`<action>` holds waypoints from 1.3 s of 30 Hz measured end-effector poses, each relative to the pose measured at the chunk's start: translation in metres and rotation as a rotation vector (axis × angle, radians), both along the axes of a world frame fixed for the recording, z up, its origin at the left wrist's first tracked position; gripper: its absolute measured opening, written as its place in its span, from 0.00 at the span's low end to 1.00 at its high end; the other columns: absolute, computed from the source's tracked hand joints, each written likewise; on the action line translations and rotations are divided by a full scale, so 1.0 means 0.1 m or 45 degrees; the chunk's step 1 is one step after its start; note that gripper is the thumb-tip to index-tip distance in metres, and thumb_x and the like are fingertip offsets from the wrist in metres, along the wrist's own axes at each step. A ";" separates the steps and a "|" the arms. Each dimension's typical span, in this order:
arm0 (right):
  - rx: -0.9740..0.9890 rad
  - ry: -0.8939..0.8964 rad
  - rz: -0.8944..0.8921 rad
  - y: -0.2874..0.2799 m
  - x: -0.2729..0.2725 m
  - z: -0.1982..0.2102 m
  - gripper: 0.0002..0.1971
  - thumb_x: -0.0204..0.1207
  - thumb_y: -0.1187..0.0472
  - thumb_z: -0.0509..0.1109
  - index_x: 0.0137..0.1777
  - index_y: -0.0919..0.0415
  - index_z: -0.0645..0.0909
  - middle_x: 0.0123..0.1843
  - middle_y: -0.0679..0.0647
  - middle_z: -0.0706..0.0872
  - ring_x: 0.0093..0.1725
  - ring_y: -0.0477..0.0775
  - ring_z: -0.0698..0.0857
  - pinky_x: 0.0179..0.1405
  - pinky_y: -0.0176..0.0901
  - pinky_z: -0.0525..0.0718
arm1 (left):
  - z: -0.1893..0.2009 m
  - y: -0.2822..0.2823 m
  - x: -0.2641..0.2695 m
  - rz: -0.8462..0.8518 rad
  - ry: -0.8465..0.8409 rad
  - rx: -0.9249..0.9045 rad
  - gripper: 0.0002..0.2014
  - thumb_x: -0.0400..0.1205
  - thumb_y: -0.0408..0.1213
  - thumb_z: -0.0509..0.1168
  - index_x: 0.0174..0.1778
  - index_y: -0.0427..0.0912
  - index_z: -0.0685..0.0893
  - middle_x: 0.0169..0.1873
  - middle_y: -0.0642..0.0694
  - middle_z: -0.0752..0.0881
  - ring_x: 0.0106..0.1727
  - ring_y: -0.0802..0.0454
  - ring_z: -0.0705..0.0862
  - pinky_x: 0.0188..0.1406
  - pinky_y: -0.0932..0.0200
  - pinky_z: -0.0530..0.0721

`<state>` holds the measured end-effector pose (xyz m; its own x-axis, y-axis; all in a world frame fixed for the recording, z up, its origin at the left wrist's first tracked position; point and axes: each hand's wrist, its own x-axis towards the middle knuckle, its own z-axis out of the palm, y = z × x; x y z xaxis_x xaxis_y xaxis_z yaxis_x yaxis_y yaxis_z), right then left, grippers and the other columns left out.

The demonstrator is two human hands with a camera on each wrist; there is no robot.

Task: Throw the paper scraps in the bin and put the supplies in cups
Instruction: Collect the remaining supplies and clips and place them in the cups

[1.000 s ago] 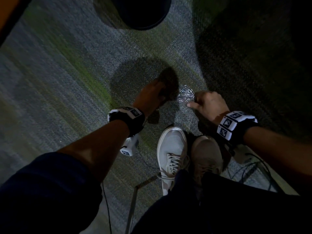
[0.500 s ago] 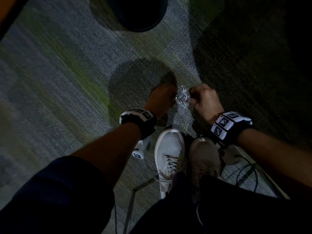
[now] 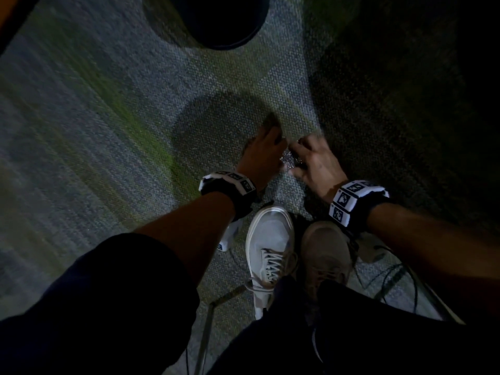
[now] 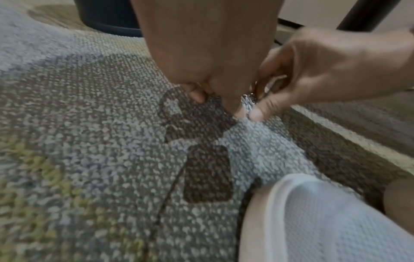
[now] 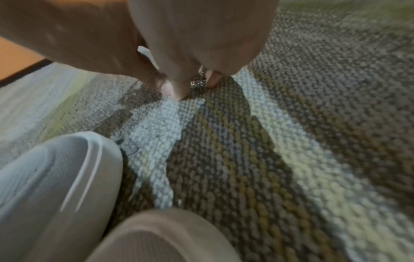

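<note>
A small heap of shiny silver paper clips lies on the carpet just ahead of my shoes. My right hand curls over it from the right, and thumb and fingers pinch the clips. My left hand stands on the carpet at the heap's left side, its fingertips pressing down and touching the clips. Most of the heap is hidden between the two hands. A dark round bin stands on the floor well beyond the hands.
My two light shoes stand right behind the hands. Black cables trail on the floor at the right, and a thin metal bar lies near my left knee. A dark table leg rises beyond my right hand.
Both hands have closed in on the clips. The right hand has gone from a fist beside the heap to a curl over it, and the left hand has slid right against it.
</note>
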<state>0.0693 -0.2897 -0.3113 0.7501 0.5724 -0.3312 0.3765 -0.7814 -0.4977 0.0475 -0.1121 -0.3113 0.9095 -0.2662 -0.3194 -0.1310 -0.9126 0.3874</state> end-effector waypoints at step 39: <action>0.204 0.448 -0.677 -0.01 0.77 1.65 0.04 0.73 0.64 0.78 0.46 0.56 0.91 0.36 0.47 0.91 0.32 0.39 0.87 0.31 0.32 0.85 | 1.68 0.21 0.64 0.231 0.085 -0.175 0.09 0.85 0.36 0.64 0.43 0.37 0.86 0.43 0.37 0.85 0.46 0.39 0.84 0.49 0.45 0.83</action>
